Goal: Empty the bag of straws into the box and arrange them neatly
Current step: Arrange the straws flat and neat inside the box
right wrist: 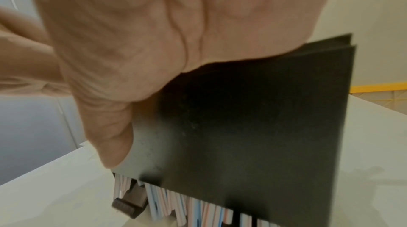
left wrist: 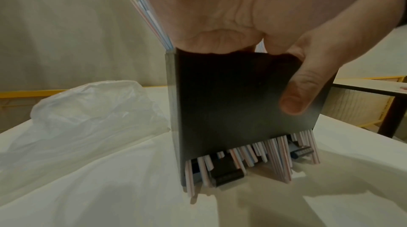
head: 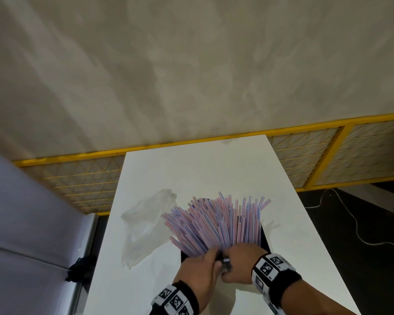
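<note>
A black box (head: 265, 242) stands on the white table (head: 191, 167), with pink, blue and white striped straws (head: 216, 223) fanned out of it away from me. My left hand (head: 200, 267) and right hand (head: 239, 262) both grip the box's near wall. In the left wrist view the thumb (left wrist: 301, 91) presses the outside of the black wall (left wrist: 237, 109) while the fingers go over its top edge. The right wrist view shows my thumb (right wrist: 110, 135) down the wall (right wrist: 264, 126) likewise. Straw ends (left wrist: 279, 157) poke out beneath the wall. The clear plastic bag (head: 143, 226) lies crumpled left of the box.
Black clips (left wrist: 226, 175) sit at the foot of the box wall. A yellow mesh fence (head: 305, 155) runs behind the table. A grey partition (head: 21, 223) stands to the left, a white cable (head: 359, 233) lies on the dark floor to the right. Another table (left wrist: 370, 88) stands beyond.
</note>
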`<state>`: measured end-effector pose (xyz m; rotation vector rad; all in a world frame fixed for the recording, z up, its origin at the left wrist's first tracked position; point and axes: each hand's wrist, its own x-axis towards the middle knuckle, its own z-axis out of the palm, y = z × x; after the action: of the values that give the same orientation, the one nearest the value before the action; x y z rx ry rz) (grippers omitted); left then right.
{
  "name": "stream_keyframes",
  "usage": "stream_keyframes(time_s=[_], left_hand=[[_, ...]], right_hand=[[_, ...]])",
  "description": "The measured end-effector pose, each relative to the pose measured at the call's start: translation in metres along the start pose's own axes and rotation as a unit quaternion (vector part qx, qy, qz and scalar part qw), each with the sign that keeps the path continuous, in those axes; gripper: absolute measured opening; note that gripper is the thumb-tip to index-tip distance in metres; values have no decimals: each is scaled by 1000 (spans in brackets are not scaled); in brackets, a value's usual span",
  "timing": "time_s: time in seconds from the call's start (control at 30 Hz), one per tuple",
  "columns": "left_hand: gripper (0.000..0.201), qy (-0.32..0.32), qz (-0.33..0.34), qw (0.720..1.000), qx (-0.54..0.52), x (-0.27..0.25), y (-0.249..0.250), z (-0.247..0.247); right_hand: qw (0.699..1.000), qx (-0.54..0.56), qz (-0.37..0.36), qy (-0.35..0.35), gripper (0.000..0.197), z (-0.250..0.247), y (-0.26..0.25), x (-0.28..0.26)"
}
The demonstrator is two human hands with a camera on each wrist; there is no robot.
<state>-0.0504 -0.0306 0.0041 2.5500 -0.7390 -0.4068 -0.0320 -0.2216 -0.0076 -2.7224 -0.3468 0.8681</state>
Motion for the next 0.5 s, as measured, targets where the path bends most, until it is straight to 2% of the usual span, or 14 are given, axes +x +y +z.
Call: stream_keyframes(time_s=[0.1, 0.23, 0.3, 0.4, 0.5], left_hand=[[36, 9, 2, 1000, 13, 1, 3, -4], [30, 41, 2, 995, -95, -8, 4, -22], [28, 80, -5, 989, -123, -19, 1, -30], [7, 172, -66, 970, -161, -38, -11, -38], [9, 230, -180, 930, -221, -48, -26, -37]], right_hand=[[999, 11, -13, 39, 47, -1, 2, -2], [996, 56, -26, 67, 48, -4, 4, -6], [994, 69, -42, 78, 53, -6, 5, -10], [991, 68, -58, 98, 59, -8, 1, -18], [987, 57, -66, 136, 52, -10, -11, -22]])
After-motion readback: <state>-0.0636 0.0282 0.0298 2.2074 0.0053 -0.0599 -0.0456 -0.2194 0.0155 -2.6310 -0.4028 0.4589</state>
